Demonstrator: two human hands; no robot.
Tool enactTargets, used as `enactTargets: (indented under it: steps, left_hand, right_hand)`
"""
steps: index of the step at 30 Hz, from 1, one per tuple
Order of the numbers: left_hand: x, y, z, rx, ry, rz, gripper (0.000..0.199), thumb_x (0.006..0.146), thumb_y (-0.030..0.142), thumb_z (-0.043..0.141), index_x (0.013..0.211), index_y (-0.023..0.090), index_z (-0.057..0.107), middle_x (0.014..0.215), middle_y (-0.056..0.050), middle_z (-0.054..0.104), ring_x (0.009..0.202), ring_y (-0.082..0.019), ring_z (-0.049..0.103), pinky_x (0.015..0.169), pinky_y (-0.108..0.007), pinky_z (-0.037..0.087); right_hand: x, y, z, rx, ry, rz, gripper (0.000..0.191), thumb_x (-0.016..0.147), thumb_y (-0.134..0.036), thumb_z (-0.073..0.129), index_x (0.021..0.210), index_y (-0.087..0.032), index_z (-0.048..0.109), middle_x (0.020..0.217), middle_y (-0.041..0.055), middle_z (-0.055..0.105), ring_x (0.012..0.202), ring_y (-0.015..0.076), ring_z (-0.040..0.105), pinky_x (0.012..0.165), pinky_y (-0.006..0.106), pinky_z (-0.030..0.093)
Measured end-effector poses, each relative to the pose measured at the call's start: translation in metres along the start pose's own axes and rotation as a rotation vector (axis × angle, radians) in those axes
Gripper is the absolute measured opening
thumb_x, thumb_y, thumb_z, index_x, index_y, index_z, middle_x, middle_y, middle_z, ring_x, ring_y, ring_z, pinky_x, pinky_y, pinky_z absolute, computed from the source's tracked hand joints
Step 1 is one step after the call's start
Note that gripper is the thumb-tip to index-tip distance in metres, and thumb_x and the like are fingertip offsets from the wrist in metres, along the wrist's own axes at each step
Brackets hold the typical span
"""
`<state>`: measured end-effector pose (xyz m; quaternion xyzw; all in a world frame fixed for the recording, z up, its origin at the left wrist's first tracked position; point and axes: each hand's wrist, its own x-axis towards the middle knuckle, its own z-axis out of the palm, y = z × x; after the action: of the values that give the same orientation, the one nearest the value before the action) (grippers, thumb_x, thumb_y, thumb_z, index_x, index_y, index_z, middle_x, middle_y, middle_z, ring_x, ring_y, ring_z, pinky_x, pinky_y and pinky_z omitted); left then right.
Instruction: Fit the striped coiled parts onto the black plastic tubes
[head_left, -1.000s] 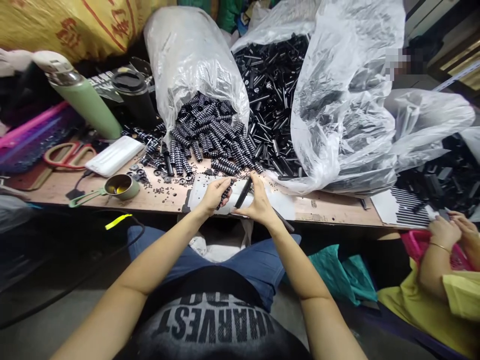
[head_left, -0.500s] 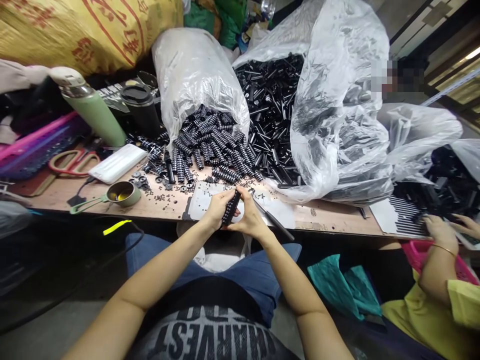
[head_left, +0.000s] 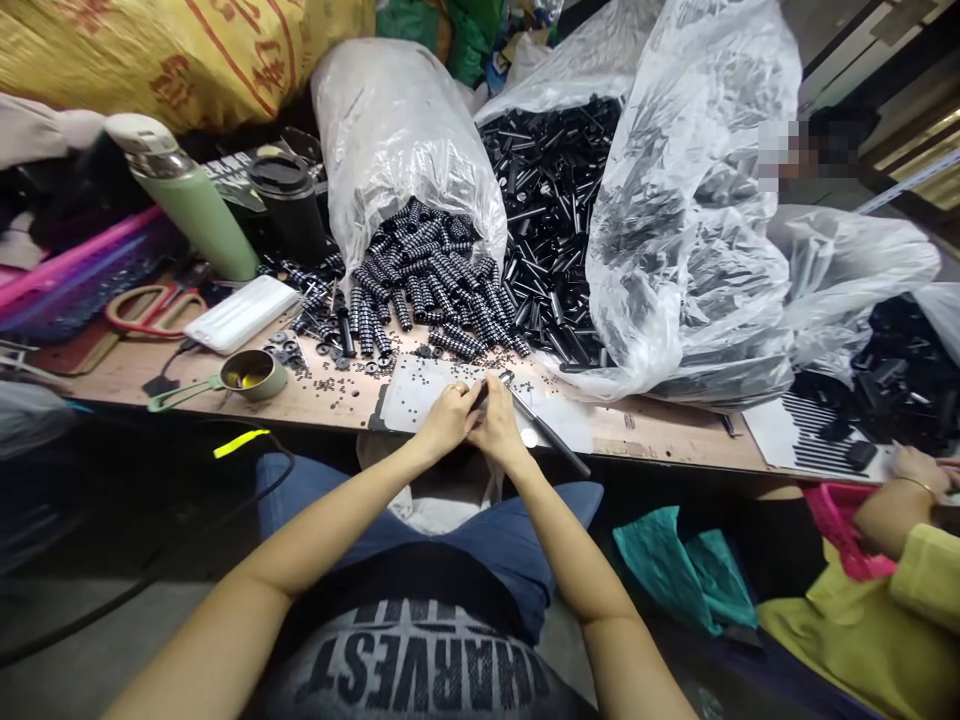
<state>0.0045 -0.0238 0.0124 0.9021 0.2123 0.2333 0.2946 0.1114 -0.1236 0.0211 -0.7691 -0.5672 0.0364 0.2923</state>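
Over a white sheet (head_left: 409, 390) at the table's front edge, my left hand (head_left: 448, 418) and my right hand (head_left: 495, 420) meet, both closed around a small black part (head_left: 478, 396). Most of that part is hidden by the fingers. A black-handled tool (head_left: 551, 436) lies slanted just right of my right hand, its tip near the fingers. Behind my hands, black ridged cylinders (head_left: 442, 270) spill from a clear plastic bag (head_left: 409, 120). Tiny dark bits are scattered on the sheet and tabletop.
Smooth black tubes (head_left: 555, 220) fill another plastic bag (head_left: 690, 230). On the left are a metal cup (head_left: 253, 376), a white power bank (head_left: 241, 314), red scissors (head_left: 154, 310), a green bottle (head_left: 191, 215) and a black tumbler (head_left: 289, 205). A co-worker's hand (head_left: 919, 468) is at the far right.
The black part has turned in my hands and is now mostly covered by the fingers. The view has shifted slightly. The co-worker's hand has moved right.
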Motion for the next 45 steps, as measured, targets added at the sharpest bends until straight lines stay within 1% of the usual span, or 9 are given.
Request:
enactTargets:
  steps: [6,9,12,17,24,30,35,39,45]
  left_hand:
    - [-0.003,-0.019,-0.004,0.329,-0.146,0.282,0.039,0.091,0.011,0.038,0.126,0.012,0.055,0.103,-0.016,0.063,0.096,-0.024,0.056,0.081,-0.040,0.043]
    - [-0.004,-0.022,-0.009,0.370,-0.150,0.344,0.040,0.092,0.010,0.036,0.128,0.015,0.054,0.108,-0.015,0.064,0.099,-0.025,0.056,0.086,-0.043,0.038]
    - [-0.006,-0.023,-0.010,0.370,-0.133,0.339,0.042,0.091,0.009,0.036,0.129,0.018,0.053,0.110,-0.014,0.064,0.104,-0.025,0.055,0.092,-0.046,0.034]
    - [-0.010,-0.011,-0.003,0.405,-0.145,0.269,0.043,0.092,0.011,0.034,0.132,0.013,0.050,0.116,-0.016,0.063,0.114,-0.026,0.053,0.101,-0.050,0.031]
    - [-0.015,0.022,0.029,0.411,-0.162,0.168,0.074,0.089,0.049,0.041,0.141,-0.004,0.032,0.147,-0.026,0.032,0.142,-0.034,0.018,0.115,-0.052,0.014]
    - [-0.008,0.007,0.037,0.413,-0.154,0.200,0.055,0.090,0.019,0.036,0.140,-0.004,0.034,0.147,-0.025,0.034,0.139,-0.031,0.029,0.113,-0.046,0.024]
    - [-0.002,0.021,0.020,0.324,-0.185,0.076,0.036,0.090,0.011,0.037,0.120,0.007,0.057,0.109,-0.020,0.063,0.106,-0.028,0.058,0.087,-0.043,0.048]
    - [-0.008,0.039,-0.007,0.247,-0.190,0.026,0.028,0.091,0.020,0.045,0.114,0.012,0.059,0.093,-0.015,0.063,0.090,-0.026,0.059,0.074,-0.037,0.050]
    - [0.048,-0.056,-0.085,0.368,0.411,-0.636,0.051,0.091,0.028,0.045,0.137,0.007,0.037,0.125,-0.026,0.049,0.112,-0.037,0.049,0.088,-0.047,0.043]
  right_hand:
    - [-0.030,0.041,-0.049,-0.452,-0.056,0.436,0.023,0.090,-0.033,0.054,0.101,-0.014,0.059,0.103,0.0174,0.060,0.101,0.0302,0.054,0.083,0.041,0.042]
    - [-0.044,0.035,-0.067,-0.328,-0.120,0.501,0.025,0.097,-0.035,0.039,0.094,-0.017,0.056,0.082,0.0088,0.063,0.078,0.0225,0.059,0.069,0.030,0.040]
    - [-0.054,0.017,-0.066,-0.218,-0.072,0.477,0.031,0.101,-0.038,0.027,0.098,-0.019,0.052,0.074,0.0045,0.061,0.067,0.0196,0.059,0.061,0.026,0.035]
    - [-0.053,-0.008,-0.064,-0.250,-0.247,0.481,0.029,0.099,-0.036,0.031,0.086,-0.020,0.051,0.060,0.0012,0.054,0.053,0.0174,0.053,0.055,0.025,0.028]
    - [-0.036,-0.059,-0.078,0.062,0.030,0.259,0.039,0.099,-0.046,0.023,0.086,-0.022,0.050,0.063,0.0010,0.055,0.055,0.0157,0.054,0.056,0.024,0.037]
    - [-0.035,-0.055,-0.035,-0.226,-0.396,0.216,0.033,0.099,-0.040,0.029,0.093,-0.020,0.055,0.073,0.0061,0.065,0.058,0.0195,0.059,0.055,0.026,0.034]
    - [-0.027,-0.035,-0.052,-0.223,-0.225,0.288,0.038,0.101,-0.040,0.023,0.089,-0.020,0.054,0.068,0.0036,0.062,0.060,0.0189,0.058,0.055,0.025,0.029]
    - [-0.022,0.003,-0.065,-0.380,-0.175,0.395,0.035,0.101,-0.041,0.031,0.090,-0.019,0.056,0.067,0.0041,0.061,0.058,0.0172,0.054,0.055,0.025,0.024]
    - [-0.025,0.055,-0.056,-0.462,-0.127,0.375,0.032,0.098,-0.040,0.037,0.091,-0.017,0.058,0.087,0.0094,0.063,0.080,0.0209,0.056,0.068,0.028,0.035]
